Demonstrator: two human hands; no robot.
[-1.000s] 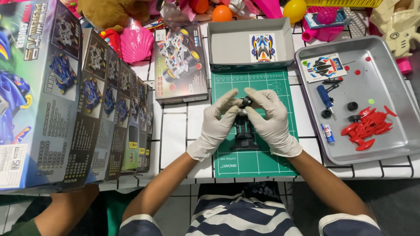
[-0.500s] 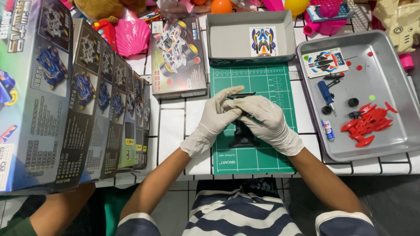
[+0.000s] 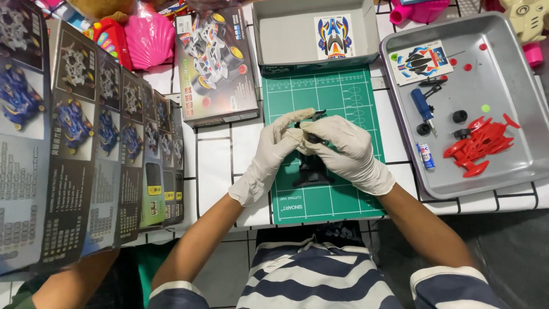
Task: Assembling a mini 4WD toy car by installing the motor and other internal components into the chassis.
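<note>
both gloved hands meet over the green cutting mat [image 3: 343,91]: left hand [image 3: 274,146] & right hand [image 3: 343,149] pinch a small black part [image 3: 311,137] btwn fingertips, above a black chassis [image 3: 311,171]. beyond, grey box tray [image 3: 286,40]; metal tray [image 3: 514,57] w/ red body shell [image 3: 477,146].

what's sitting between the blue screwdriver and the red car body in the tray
In the head view, two small black wheels lie on the tray floor between the screwdriver and the red body.

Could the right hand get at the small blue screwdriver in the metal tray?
Probably yes: the blue screwdriver lies uncovered in the tray, just beside the right hand, but that hand is now holding a small black part.
</note>
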